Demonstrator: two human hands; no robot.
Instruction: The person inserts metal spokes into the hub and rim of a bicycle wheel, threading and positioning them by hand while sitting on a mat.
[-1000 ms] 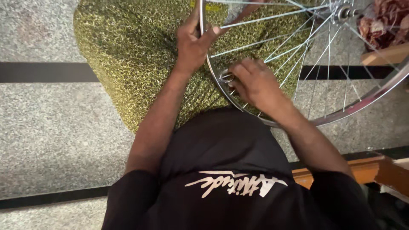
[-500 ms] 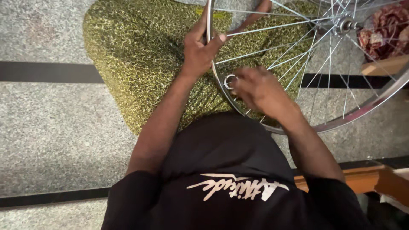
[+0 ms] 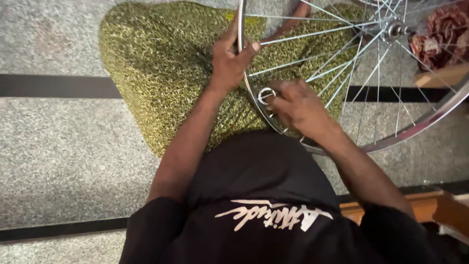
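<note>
A silver bicycle wheel rim [image 3: 420,123] with thin spokes and a hub [image 3: 392,30] rests across my lap, over olive-green patterned trousers [image 3: 161,68]. My left hand [image 3: 230,58] grips the rim's left side, thumb hooked over the metal. My right hand [image 3: 298,105] is closed around a small round metal spoke tool [image 3: 266,95] pressed against the rim's inner edge near a spoke end. My fingers hide the tool's tip.
Speckled grey stone floor [image 3: 63,146] with dark strips lies under me. A wooden piece [image 3: 420,208] sits at the lower right. A reddish cloth [image 3: 442,34] and a wooden edge lie at the upper right behind the wheel.
The view has drifted slightly, so the wheel and hands sit a little lower and more central. My right hand has shifted along the rim with the round tool; my left keeps its grip.
</note>
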